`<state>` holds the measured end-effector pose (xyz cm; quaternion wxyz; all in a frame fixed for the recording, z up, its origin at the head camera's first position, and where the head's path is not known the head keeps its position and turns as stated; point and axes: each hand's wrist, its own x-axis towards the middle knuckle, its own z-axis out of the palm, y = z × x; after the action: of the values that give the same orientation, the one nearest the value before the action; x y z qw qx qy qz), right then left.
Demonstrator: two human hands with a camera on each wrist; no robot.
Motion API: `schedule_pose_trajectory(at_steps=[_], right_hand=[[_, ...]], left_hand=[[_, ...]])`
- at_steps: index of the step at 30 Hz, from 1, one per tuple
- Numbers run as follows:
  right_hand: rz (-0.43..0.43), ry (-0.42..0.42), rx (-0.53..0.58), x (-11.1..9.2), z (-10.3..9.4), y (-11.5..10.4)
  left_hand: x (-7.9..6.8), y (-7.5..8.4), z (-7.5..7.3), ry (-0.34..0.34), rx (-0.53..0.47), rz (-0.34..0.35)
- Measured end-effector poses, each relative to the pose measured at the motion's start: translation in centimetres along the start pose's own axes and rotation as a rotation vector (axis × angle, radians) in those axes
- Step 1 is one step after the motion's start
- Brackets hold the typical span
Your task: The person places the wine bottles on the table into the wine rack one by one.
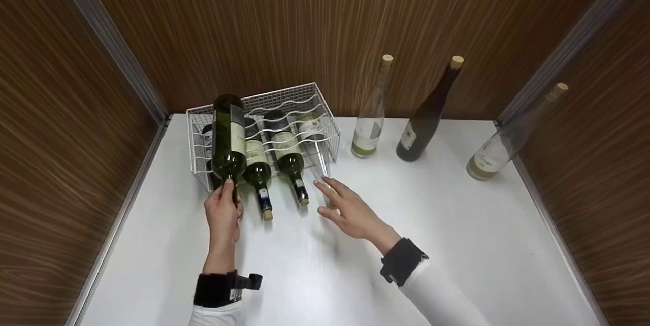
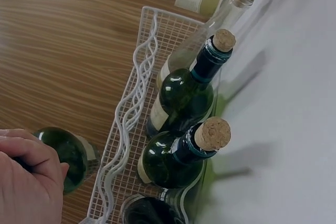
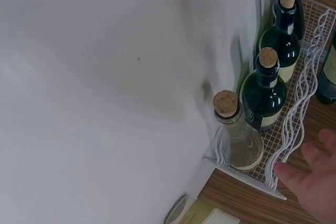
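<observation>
- I see the left hand (image 1: 222, 214) grasping a white-labelled green wine bottle (image 1: 229, 135) by the neck, thumb along the top, fingers curled round it.
- That bottle extends away beyond the left fingers, base outermost, raised above the left part of the white wire wine rack (image 1: 277, 93).
- I see the right hand (image 1: 353, 212) released, its fingers spread and holding nothing.
- Just under the right fingers, in my head view, runs the neck of a racked clear bottle (image 1: 310, 127); my right wrist view shows a gap between hand and neck. I cannot tell whether a fingertip touches the rack.
- Just right of the left fingers lies the nearer corked green bottle (image 1: 258, 169) in the rack; between it and the right fingers lies the farther corked green bottle (image 1: 288, 158).
- A dark bottle (image 2: 152, 212) lies in the rack beyond the left fingers, mostly hidden behind the held bottle.
- Beyond and right of the right fingers, on the white table (image 1: 431, 239), I see three corked bottles upright: a slim clear bottle (image 1: 367, 135), a tall dark bottle (image 1: 425, 122) and, farthest off, another clear bottle (image 1: 492, 153).
</observation>
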<state>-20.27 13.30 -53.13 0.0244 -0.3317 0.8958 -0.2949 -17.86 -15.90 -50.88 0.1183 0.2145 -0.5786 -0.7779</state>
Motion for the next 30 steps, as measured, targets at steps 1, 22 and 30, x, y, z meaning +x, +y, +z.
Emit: schedule_pose_trajectory(at_steps=[1,22,30], right_hand=[[0.003,-0.006,0.004,0.2,0.1,-0.2],[0.031,-0.050,-0.004,1.5,1.5,-1.2],[0.028,-0.047,-0.002,1.8,1.5,-1.2]], left_hand=[[0.1,-0.1,0.0,0.011,-0.010,-0.001],[2.7,-0.3,-0.6,0.115,0.018,-0.028],[3.3,0.1,-0.5,0.110,-0.024,-0.018]])
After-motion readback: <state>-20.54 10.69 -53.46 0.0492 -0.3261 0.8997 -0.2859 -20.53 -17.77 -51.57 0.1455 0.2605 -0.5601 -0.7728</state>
